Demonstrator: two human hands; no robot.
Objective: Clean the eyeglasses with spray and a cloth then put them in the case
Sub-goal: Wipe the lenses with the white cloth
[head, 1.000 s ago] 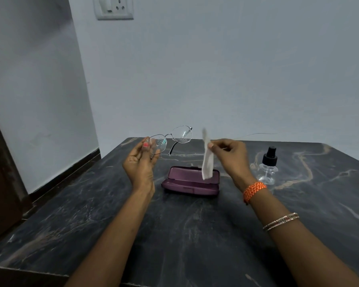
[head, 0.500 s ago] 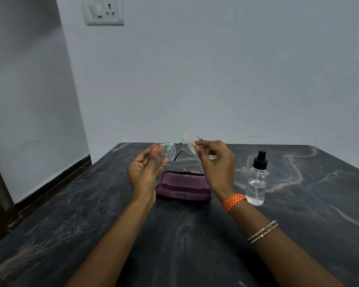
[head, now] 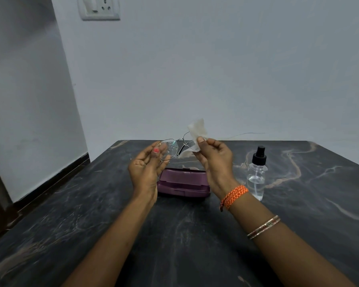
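2 hands up above the case [head: 182,182], which sits shut on the desk [head: 75,220]. My left hand [head: 147,168] has its fingers [head: 156,150] pinched on the outer rim of one lens of the eyeglasses [head: 170,149], held above the case's left end. Droplets show on that lens, so I'd say spray is done. My right hand [head: 214,160] has thumb and fingers closed on the cloth [head: 197,129], folded over the other lens, above the case's right half. Spray bottle [head: 257,172] stands upright on the desk, just right of the case, untouched.

Step in hand: wiping the lens under the cloth. To do it well:
- sandwich the lens between both cloth layers, light pressure
- small circles from centre out
- left grip stays on the rim, off the glass, no twist on the bridge
- then swap to the wet lens before it dries spotty

Case needs opening after; not yet done.
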